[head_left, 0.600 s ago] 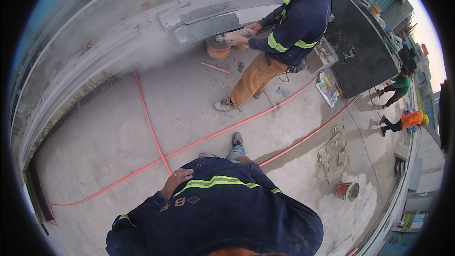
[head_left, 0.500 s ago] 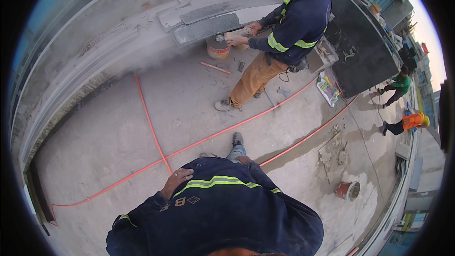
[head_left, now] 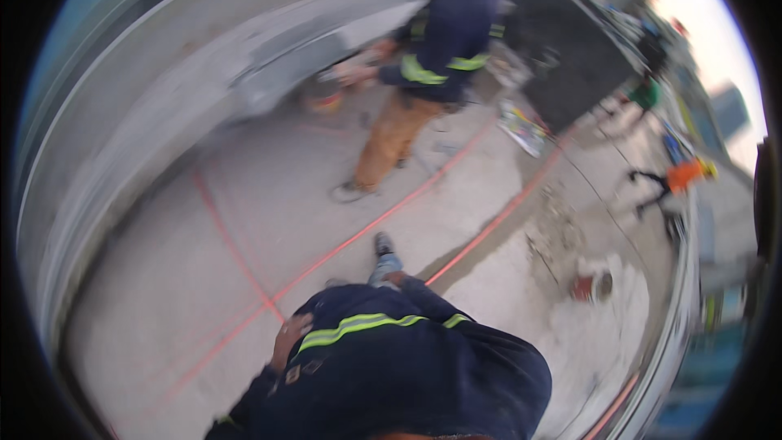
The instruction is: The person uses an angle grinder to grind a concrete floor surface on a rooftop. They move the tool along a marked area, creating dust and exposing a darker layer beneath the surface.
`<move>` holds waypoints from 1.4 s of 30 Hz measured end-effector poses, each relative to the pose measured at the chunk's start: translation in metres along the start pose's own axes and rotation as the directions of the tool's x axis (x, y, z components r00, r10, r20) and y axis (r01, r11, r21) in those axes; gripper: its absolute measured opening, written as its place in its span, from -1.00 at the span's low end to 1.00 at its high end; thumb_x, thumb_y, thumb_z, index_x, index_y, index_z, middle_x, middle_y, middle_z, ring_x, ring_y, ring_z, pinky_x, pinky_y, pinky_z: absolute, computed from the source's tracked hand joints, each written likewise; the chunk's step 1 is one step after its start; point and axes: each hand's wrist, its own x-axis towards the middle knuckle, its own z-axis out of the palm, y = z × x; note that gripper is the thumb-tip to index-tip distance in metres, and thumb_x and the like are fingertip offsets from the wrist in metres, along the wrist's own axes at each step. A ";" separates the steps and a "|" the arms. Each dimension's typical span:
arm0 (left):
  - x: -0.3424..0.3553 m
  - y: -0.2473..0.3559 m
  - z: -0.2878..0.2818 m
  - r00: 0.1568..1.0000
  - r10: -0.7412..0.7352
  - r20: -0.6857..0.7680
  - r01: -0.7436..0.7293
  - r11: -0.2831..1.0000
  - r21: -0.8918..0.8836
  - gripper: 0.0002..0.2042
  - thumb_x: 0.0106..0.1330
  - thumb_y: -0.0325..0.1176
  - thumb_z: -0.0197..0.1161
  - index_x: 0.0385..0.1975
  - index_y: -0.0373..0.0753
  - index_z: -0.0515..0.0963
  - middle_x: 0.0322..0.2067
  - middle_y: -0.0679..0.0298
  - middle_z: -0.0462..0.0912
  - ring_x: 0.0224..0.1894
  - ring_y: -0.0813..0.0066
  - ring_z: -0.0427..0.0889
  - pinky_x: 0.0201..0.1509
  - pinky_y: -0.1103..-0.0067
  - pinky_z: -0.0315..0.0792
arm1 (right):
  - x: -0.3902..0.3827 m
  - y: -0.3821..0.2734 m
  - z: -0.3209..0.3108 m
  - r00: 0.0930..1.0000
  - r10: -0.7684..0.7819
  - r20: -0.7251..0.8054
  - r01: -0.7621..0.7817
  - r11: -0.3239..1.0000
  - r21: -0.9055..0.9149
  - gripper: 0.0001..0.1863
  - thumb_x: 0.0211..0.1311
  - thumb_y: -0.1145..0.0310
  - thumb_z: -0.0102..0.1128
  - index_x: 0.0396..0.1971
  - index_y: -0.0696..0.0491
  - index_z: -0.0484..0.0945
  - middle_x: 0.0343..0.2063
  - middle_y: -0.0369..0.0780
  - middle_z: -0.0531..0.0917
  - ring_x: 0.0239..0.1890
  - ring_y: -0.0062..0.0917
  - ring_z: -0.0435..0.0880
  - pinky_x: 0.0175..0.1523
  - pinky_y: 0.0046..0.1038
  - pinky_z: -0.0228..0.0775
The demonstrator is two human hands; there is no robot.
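The whole view is smeared by motion. My left hand lies against the front left of my dark blue work jacket, which has a yellow-green reflective band. Its fingers look stretched flat on the cloth, with no object seen in them. At the other side of my waist, only a small part of my right hand shows past the jacket. The fingers there are hidden, so its hold cannot be made out. Just ahead, my shoe stands on the concrete floor.
Ahead, a co-worker holds a blurred tool by a grey slab and a bucket. Red hoses cross the floor. A red bucket stands right. Beyond are a black panel and a person in orange.
The whole view has swung, so the co-worker, slab and hoses sit further left in the picture, and it has blurred. My hands stay at my waist. The person in orange has changed stride.
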 end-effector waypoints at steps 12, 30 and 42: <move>0.032 -0.040 0.012 0.967 -0.251 -0.053 0.238 0.954 -0.181 -0.66 0.30 -0.36 0.07 0.06 -0.25 0.52 0.06 0.10 0.58 0.17 0.17 0.49 0.30 0.37 0.27 | 0.015 -0.010 -0.013 0.995 0.102 -0.008 -0.100 0.989 0.107 -0.58 0.27 0.01 -0.02 0.12 -0.35 0.54 0.17 -0.15 0.52 0.22 -0.22 0.47 0.32 -0.20 0.24; 0.030 0.050 -0.018 0.999 0.018 0.032 -0.020 0.997 0.076 -0.64 0.33 -0.27 -0.02 0.06 -0.23 0.48 0.16 0.18 0.50 0.26 0.22 0.39 0.36 0.36 0.21 | -0.032 -0.035 -0.043 0.998 0.064 0.029 -0.067 0.990 0.120 -0.47 0.25 -0.08 -0.05 0.15 -0.17 0.52 0.25 -0.09 0.42 0.29 -0.14 0.38 0.39 -0.26 0.14; 0.043 0.060 -0.045 0.977 0.169 0.133 -0.169 0.986 -0.009 -0.58 0.31 -0.29 0.05 0.18 -0.17 0.41 0.24 0.14 0.40 0.32 0.17 0.30 0.38 0.33 0.16 | -0.086 -0.101 -0.127 0.941 0.330 -0.080 -0.301 0.919 0.254 -0.26 0.08 -0.17 0.15 -0.04 0.28 0.52 -0.05 0.12 0.59 0.04 -0.13 0.59 0.11 -0.18 0.40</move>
